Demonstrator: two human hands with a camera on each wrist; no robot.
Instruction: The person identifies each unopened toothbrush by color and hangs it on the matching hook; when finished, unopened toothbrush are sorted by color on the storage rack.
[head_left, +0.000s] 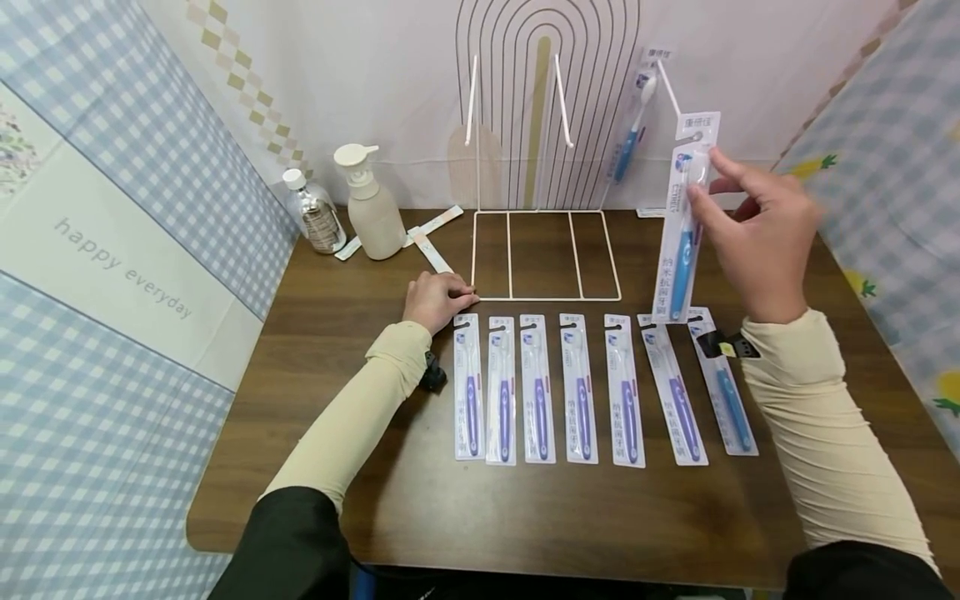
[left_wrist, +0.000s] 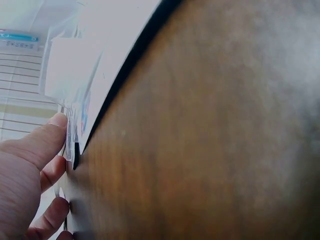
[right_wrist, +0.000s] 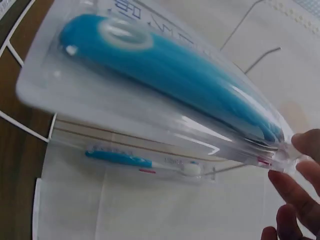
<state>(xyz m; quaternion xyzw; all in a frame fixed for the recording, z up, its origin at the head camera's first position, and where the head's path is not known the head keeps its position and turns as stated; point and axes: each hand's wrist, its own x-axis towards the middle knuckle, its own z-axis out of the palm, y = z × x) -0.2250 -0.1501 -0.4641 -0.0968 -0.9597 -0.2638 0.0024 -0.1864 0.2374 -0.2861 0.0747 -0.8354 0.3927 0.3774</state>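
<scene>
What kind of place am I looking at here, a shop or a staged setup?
Likely a staged tabletop mock-up of a shop display: a white wire hook rack, a row of packaged toothbrushes on a brown wooden table, patterned cloth backdrops.

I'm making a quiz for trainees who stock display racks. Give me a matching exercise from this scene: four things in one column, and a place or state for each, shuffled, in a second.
Things:
1. right hand
2. left hand
3. pump bottle
4. purple toothbrush packs

Places or states:
A. lying in a row on the table
B. resting at the front left corner of the white wire rack
C. standing at the back left of the table
D. holding a blue toothbrush pack upright in the air

Pairs: 1-D, 2-B, 3-C, 4-A
</scene>
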